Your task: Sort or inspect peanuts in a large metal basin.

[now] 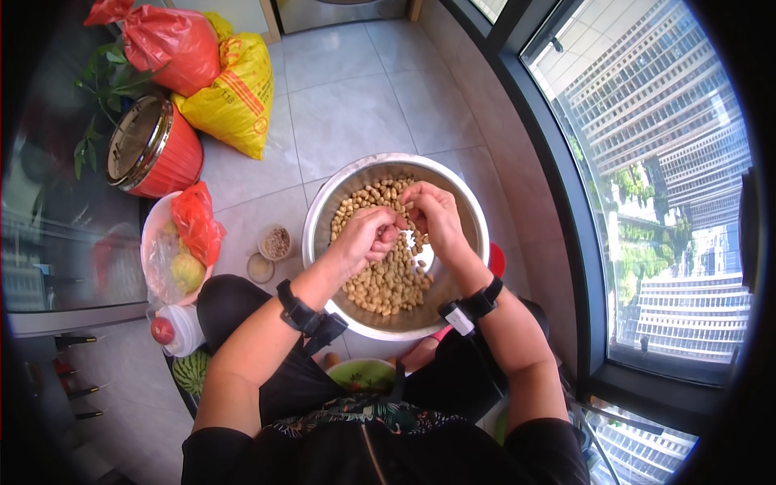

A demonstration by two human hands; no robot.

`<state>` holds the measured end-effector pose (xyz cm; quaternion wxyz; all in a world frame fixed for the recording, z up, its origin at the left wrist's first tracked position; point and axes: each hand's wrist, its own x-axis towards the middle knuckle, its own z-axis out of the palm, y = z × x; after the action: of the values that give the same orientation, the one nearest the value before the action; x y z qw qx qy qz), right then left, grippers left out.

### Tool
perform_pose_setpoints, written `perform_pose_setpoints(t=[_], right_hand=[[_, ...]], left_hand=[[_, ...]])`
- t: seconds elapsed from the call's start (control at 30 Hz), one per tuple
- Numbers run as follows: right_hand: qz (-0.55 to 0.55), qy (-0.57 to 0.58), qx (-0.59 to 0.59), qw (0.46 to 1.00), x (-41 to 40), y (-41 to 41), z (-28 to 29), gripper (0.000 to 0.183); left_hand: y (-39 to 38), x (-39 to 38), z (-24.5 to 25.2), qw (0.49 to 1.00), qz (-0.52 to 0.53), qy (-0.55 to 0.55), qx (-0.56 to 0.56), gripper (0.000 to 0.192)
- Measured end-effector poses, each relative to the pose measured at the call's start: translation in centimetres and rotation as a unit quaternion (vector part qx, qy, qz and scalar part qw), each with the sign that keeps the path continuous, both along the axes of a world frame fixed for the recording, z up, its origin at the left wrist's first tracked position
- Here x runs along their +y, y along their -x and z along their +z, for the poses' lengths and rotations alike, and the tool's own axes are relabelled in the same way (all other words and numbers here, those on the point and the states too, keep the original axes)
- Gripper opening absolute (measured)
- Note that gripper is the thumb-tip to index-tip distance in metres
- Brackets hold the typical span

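Observation:
A wide stainless steel basin (464, 291) stands on the floor before me, with many unshelled peanuts (388, 285) spread over its bottom. Above the middle of it, my left hand (367, 236) has its fingers curled and its thumb against the forefinger. Close beside it, my right hand (435, 215) is bent inward, fingertips drawn together near the left thumb. Anything pinched between the fingertips is too small or hidden to make out. To the left of the basin, a small clear cup (276, 242) contains brownish bits, and a round lid (260, 268) lies next to it.
On the left stand a pink tub (147, 257) of fruit and bags, a red pot (176, 151) with a plant, a yellow bag (233, 100) and a red bag (176, 45). A watermelon (191, 371) lies by my left leg. A window (661, 200) borders the right side.

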<state>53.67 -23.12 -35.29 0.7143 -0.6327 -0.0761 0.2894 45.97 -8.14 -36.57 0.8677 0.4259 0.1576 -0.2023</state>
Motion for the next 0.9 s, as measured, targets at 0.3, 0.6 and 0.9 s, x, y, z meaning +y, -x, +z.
perform_pose_setpoints(t=[0.3, 0.6, 0.9], right_hand=[[-0.008, -0.158, 0.201, 0.967, -1.0, -1.7, -3.2, 0.017], [0.079, 0.025, 0.108, 0.991, -2.1, -2.0, -5.4, 0.016], [0.266, 0.587, -0.362, 0.674, -2.6, 0.2, -7.3, 0.022]], left_hand=[[0.1, 0.2, -1.6, 0.996, 0.075, -0.052, 0.021, 0.015], [0.2, 0.1, -0.7, 0.995, 0.063, -0.068, 0.021, 0.018], [0.4, -0.2, -1.2, 0.996, 0.022, -0.087, 0.0, 0.017]])
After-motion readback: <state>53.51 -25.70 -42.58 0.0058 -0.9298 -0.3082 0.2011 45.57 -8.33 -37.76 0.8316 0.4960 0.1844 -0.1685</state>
